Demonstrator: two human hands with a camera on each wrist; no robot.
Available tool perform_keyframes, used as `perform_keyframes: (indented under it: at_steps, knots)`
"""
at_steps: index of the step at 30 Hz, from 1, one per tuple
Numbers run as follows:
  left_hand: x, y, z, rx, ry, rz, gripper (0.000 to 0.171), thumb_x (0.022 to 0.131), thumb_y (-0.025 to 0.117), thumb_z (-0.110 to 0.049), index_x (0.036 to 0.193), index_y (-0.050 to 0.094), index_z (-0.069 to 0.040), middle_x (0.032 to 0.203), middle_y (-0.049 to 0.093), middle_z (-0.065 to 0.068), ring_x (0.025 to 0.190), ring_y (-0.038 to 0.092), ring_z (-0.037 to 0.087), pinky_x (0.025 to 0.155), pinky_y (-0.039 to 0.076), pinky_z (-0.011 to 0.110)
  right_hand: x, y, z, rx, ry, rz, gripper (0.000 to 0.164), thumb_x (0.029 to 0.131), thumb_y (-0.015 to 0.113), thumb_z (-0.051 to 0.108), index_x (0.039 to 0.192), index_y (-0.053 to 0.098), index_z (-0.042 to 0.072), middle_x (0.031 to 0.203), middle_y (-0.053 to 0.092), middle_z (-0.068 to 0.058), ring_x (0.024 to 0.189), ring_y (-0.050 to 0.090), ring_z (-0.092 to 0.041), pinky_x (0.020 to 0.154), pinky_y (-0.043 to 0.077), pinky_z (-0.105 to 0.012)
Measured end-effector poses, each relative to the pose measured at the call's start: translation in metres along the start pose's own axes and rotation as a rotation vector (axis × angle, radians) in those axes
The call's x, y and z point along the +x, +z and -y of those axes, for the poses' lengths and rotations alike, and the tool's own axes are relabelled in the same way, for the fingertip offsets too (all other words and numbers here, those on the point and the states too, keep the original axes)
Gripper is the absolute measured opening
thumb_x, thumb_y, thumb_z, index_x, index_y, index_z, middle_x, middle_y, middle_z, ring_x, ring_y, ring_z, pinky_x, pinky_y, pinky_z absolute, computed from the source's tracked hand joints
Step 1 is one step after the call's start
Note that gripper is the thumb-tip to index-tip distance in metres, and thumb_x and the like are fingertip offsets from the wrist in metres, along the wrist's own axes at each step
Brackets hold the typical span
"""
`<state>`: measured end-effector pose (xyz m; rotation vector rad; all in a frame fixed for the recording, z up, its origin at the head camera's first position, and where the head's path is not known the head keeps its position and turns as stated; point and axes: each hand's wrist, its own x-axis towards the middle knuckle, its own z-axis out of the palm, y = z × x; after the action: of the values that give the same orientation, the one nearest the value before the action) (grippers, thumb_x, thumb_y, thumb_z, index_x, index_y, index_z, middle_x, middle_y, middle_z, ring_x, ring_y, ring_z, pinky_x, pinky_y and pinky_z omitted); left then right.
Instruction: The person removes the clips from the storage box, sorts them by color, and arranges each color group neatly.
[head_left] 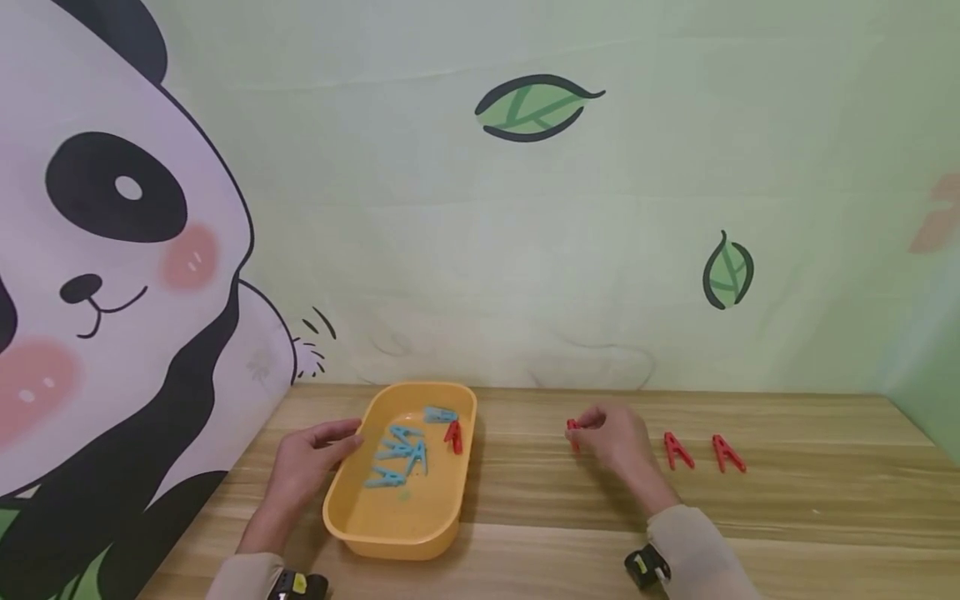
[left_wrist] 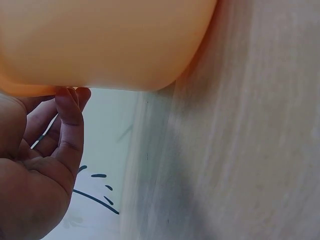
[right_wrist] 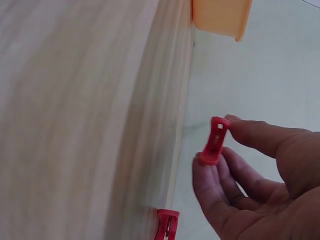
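Observation:
My right hand (head_left: 617,437) pinches a red clothespin (right_wrist: 216,141) between thumb and fingers, just above the table. To its right, two more red clothespins (head_left: 678,451) lie apart on the wood. At the left stands a yellow plastic tray (head_left: 397,527), and my left hand (head_left: 303,462) holds its left rim with thumb and fingertips. Several light-blue clothespins (head_left: 388,477) lie inside, with one red clothespin (head_left: 453,437) near the tray's right wall. From the left wrist, the left hand (left_wrist: 45,150) shows at the tray's edge; some of its fingertips are hidden.
The wood-grain table (head_left: 540,492) runs back to a pale green wall sheet (head_left: 450,250) printed with leaves and a large panda (head_left: 202,350). Between tray and right hand lies a stretch of bare tabletop. Both wrists carry small black devices (head_left: 647,567).

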<state>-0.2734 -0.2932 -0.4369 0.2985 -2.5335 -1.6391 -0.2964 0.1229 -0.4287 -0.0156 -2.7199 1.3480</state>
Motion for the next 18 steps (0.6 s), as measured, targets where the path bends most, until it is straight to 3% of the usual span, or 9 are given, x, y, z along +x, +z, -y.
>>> perform_keyframes:
  at_steps: [9,18]
  knots:
    - [-0.0024,-0.0017,0.0016,0.000,0.006,-0.004,0.040,0.100,0.078,-0.022,0.135,0.072,-0.003,0.130,0.073,0.014,0.107,0.069,0.019,0.080,0.058,0.021,0.0020,0.0078,-0.0018,-0.098,-0.048,0.053,0.017,0.084,0.086,0.009,0.085,0.071,0.003,0.082,0.068,-0.005,0.078,0.059,-0.023,0.066,0.049,-0.033]
    - [-0.0018,-0.0010,0.0004,0.006,0.008,0.006,0.041,0.101,0.076,-0.025,0.136,0.072,-0.005,0.133,0.072,0.013,0.117,0.067,0.024,0.087,0.058,0.024,0.0032,0.0085,-0.0050,-0.101,-0.036,0.072,0.024,0.080,0.091,0.012,0.084,0.070,0.003,0.080,0.066,-0.005,0.077,0.057,-0.023,0.064,0.047,-0.032]
